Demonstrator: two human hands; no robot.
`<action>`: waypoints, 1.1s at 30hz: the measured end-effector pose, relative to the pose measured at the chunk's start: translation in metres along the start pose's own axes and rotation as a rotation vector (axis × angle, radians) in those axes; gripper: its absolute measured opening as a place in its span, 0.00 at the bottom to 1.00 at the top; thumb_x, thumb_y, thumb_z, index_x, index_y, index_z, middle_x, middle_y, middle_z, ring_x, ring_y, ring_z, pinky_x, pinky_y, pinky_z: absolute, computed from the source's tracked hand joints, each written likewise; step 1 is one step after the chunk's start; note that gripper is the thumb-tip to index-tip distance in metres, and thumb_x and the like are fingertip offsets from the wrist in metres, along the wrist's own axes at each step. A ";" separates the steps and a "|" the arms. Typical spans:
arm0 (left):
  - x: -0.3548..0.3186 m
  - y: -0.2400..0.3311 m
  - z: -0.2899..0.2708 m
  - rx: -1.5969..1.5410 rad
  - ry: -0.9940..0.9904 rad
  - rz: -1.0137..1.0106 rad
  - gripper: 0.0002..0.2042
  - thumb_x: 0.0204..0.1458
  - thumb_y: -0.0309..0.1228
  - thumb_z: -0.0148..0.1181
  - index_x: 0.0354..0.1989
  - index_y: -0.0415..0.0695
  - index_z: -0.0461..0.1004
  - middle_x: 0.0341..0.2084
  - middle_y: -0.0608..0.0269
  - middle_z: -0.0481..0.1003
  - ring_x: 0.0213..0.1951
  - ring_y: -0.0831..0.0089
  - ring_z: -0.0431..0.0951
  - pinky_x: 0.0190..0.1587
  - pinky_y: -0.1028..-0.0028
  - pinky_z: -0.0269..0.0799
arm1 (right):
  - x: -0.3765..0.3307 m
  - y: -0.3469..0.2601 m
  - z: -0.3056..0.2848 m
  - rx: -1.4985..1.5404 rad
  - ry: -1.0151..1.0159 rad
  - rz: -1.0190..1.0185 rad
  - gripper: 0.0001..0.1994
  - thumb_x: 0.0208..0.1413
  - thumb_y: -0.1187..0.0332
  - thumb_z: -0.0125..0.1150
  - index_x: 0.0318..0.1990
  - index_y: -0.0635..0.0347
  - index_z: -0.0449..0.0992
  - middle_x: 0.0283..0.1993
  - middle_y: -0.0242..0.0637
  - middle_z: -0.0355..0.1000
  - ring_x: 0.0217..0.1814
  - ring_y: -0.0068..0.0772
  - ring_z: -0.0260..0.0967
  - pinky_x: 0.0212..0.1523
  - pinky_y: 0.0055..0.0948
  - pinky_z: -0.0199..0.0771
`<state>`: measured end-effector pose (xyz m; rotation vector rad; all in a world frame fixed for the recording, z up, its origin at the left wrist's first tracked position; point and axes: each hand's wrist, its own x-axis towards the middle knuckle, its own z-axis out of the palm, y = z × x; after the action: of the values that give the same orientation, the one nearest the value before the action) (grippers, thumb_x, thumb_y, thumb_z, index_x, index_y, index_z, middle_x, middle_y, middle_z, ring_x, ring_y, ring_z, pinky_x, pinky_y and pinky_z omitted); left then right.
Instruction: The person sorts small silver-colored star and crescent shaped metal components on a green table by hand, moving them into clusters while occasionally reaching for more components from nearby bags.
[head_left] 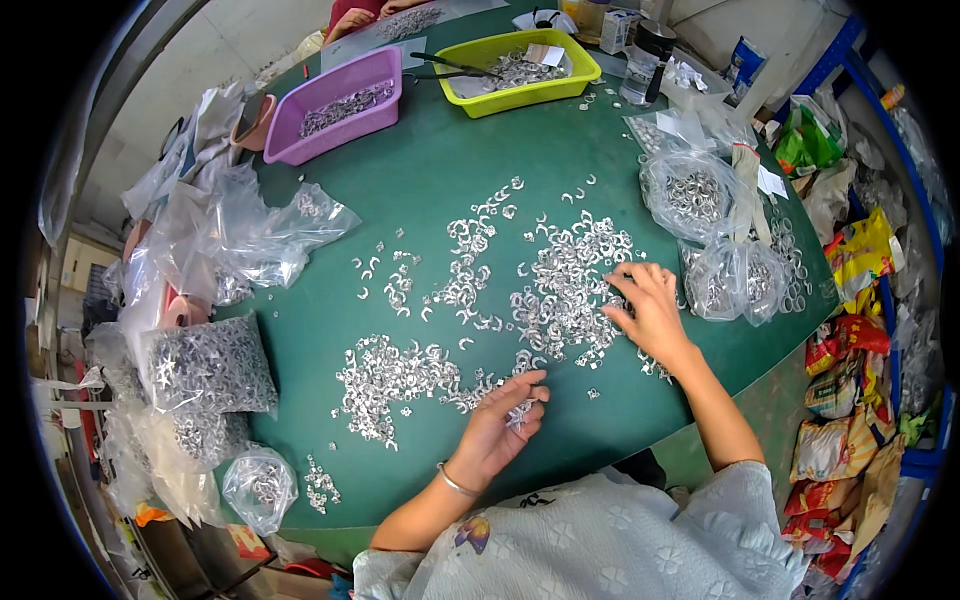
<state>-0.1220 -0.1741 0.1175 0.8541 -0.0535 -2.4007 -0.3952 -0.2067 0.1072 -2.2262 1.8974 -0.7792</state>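
Observation:
My left hand (497, 418) is half curled, palm up, with a few small silver crescent-shaped metal pieces (519, 412) in its fingers. It rests at the near side of the green table (440, 150). My right hand (646, 308) reaches over the right edge of a large heap of the same pieces (568, 270), its thumb and forefinger apart and nothing visible between them. Another heap (372, 385) lies left of my left hand. A looser band of pieces (466, 262) stretches between the heaps toward the far side.
A purple basin (290, 150) and a yellow-green basin (470, 104) hold more metal parts. Filled plastic bags stand at the left (210, 365) and right (690, 190). A clear jar (645, 65) is at the far right. Across the table another person's hand (352, 20) is visible.

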 end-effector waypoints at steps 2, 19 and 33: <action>0.000 -0.001 -0.001 -0.009 -0.012 0.000 0.14 0.61 0.26 0.51 0.54 0.36 0.68 0.36 0.59 0.71 0.28 0.79 0.65 0.27 0.84 0.63 | 0.000 -0.004 0.007 -0.079 -0.020 0.026 0.18 0.42 0.68 0.70 0.43 0.59 0.76 0.48 0.35 0.67 0.53 0.40 0.61 0.55 0.44 0.54; -0.001 -0.005 -0.009 -0.007 -0.015 0.008 0.13 0.59 0.25 0.52 0.52 0.36 0.70 0.35 0.59 0.72 0.28 0.77 0.66 0.28 0.80 0.64 | -0.001 -0.008 0.010 -0.175 0.032 0.085 0.09 0.44 0.70 0.67 0.33 0.60 0.77 0.42 0.36 0.67 0.50 0.40 0.61 0.55 0.47 0.55; -0.001 -0.008 -0.018 -0.048 -0.091 0.001 0.14 0.59 0.25 0.51 0.53 0.35 0.69 0.36 0.57 0.72 0.30 0.75 0.68 0.31 0.79 0.66 | 0.004 -0.002 0.020 -0.334 0.122 0.037 0.02 0.49 0.74 0.61 0.29 0.61 0.76 0.37 0.36 0.68 0.47 0.39 0.64 0.54 0.48 0.55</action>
<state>-0.1145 -0.1640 0.1018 0.7222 -0.0318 -2.4289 -0.3839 -0.2148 0.0927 -2.3663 2.2665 -0.6458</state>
